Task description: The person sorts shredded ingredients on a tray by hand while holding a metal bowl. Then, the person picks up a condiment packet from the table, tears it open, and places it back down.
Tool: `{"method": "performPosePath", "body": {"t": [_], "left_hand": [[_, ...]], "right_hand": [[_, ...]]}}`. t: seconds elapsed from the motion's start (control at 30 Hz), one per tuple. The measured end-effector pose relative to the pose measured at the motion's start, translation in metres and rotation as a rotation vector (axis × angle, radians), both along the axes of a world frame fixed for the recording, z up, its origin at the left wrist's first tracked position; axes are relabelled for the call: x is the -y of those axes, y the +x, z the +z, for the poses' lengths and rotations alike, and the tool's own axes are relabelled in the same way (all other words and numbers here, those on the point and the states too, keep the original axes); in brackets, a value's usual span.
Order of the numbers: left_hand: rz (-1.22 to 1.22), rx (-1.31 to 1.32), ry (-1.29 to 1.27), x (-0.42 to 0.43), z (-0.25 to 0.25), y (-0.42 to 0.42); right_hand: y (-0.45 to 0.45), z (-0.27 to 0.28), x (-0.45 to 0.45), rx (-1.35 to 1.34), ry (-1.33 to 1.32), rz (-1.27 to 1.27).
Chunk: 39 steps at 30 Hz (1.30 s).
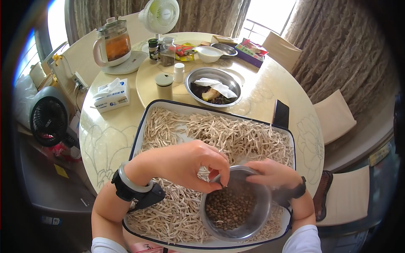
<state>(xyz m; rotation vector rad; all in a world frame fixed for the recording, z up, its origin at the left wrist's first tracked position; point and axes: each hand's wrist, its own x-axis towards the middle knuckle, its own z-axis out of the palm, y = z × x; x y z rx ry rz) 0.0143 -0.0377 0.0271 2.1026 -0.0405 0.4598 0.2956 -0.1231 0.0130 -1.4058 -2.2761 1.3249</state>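
The left hand (190,163) pinches what looks like a tiny dark bit (224,186) above round brown balls (228,208) in a shiny, round metal bowl (263,203), over a white, blue-edged tray (181,136). The right hand (274,172) pinches the rim; hold it still so nothing spills.

A clear, pale-handled glass kettle (113,43) stands near a round white electric fan (162,15) and a white-and-blue cardboard tissue box (113,98).

There were two hands (196,164) (272,173), two electric fans (160,17) (49,117), three metal bowls (262,202) (238,81) (230,49), one white bowl (207,55), one glass kettle (117,46), one tissue box (114,101), one dark-rimmed tray (286,218), one white bottle (179,74) and one smartphone (281,114).
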Motion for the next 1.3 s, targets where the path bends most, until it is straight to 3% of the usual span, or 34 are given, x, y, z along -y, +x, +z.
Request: {"method": "performPosePath", "body": {"t": [0.4,0.47,0.53,0.7,0.83,0.93,1.27,1.3], "left_hand": [[-0.06,-0.052,0.007,-0.006,-0.002,-0.001],[0.195,-0.037,0.045,-0.013,-0.001,-0.004],[0.275,-0.03,0.075,-0.026,-0.005,-0.009],[0.363,-0.146,0.341,-0.048,-0.032,-0.016],[0.586,-0.092,0.63,-0.047,-0.043,-0.01],[0.598,-0.166,0.714,-0.051,-0.047,-0.015],[0.603,-0.26,0.68,-0.055,-0.05,-0.012],[0.601,-0.226,0.568,-0.056,-0.047,-0.012]], "right_hand": [[0.0,0.001,0.0,0.032,0.01,0.007],[0.0,0.0,0.0,0.035,-0.001,-0.003],[0.002,-0.002,0.0,0.036,-0.01,-0.019],[0.007,-0.014,-0.001,-0.045,0.119,0.042],[0.007,-0.012,-0.001,-0.007,0.07,0.026],[0.005,-0.012,-0.001,-0.02,0.054,0.018],[0.001,-0.006,0.0,-0.057,-0.004,-0.007],[0.002,-0.006,0.0,-0.067,-0.014,-0.016]]}}
